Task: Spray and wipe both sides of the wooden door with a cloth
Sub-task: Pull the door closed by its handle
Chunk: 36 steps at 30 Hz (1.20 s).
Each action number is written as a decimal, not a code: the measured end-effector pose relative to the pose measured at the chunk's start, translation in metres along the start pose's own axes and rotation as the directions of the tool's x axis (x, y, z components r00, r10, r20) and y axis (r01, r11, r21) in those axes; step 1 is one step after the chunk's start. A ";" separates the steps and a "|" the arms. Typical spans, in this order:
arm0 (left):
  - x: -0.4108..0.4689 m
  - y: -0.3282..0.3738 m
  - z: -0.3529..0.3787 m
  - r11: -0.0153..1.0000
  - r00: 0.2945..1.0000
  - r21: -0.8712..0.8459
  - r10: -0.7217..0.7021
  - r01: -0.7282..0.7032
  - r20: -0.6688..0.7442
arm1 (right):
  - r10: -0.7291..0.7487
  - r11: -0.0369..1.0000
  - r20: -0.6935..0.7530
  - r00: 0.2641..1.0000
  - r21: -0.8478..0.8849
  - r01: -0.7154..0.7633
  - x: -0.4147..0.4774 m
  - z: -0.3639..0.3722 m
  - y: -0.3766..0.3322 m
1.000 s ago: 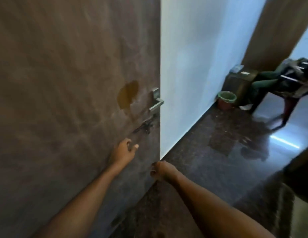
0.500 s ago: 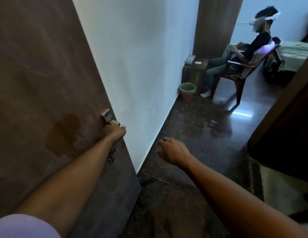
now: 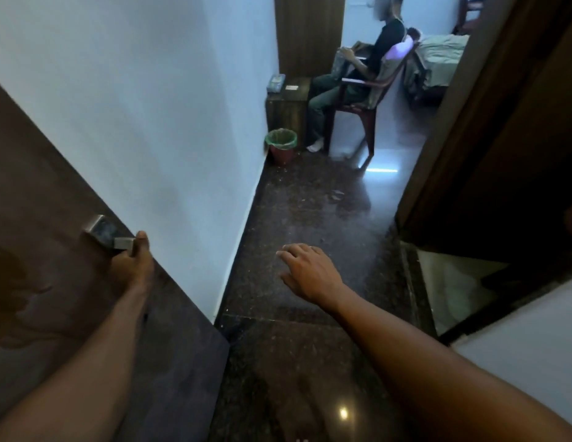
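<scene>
Head view, forward and down, door (image 3: pixel 35 193) close left, seemingly tilted

Door (image 3: pixel 39 186) matt wood; handle (image 3: pixel 107 232) brushed metal, seemingly; floor (image 3: pixel 310 202) glossy stone.

A second ago my left hand (image 3: pixel 133 266) lay on the door (image 3: pixel 39 186) below the handle (image 3: pixel 107 232); now it grips the handle's end. My right hand (image 3: pixel 310 271), then curled at the door's edge below the handle, has come off and hangs right of the handle over the floor (image 3: pixel 310 202), fingers (image 3: pixel 291 250) spread.
</scene>
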<state>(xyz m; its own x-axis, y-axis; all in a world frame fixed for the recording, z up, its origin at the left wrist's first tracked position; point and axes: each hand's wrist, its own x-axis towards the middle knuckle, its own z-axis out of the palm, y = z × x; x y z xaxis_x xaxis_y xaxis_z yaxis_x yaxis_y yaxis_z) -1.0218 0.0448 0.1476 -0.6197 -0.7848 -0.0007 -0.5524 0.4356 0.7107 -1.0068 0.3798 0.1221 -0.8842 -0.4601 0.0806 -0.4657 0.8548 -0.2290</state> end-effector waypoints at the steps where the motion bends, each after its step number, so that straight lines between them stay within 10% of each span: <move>1: -0.002 0.000 -0.001 1.000 1.000 -0.008 0.007 -0.007 0.001 | 0.014 1.000 0.008 1.000 0.002 -0.015 -0.007 0.001 0.004; 12: -0.025 0.020 -0.009 0.995 0.999 -0.094 0.040 -0.038 0.019 | 0.128 0.991 0.065 0.990 0.021 -0.129 -0.076 0.003 0.023; 20: -0.199 0.017 0.029 0.969 0.963 -0.125 0.229 -0.212 0.142 | 0.218 0.975 -0.005 0.976 0.048 -0.218 -0.137 -0.012 0.010; 36: -0.478 -0.039 -0.016 0.808 0.695 -0.319 0.589 -0.496 0.413 | 0.503 0.858 0.058 0.862 0.086 -0.506 -0.398 -0.007 -0.036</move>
<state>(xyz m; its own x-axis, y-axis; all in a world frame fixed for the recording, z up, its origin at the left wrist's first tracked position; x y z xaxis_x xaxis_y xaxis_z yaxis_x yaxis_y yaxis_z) -0.6946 0.3961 0.1318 -0.9861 -0.1066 0.1278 0.0387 0.6002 0.7989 -0.6384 0.5339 0.1049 -0.9946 0.0191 -0.1018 0.0509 0.9459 -0.3204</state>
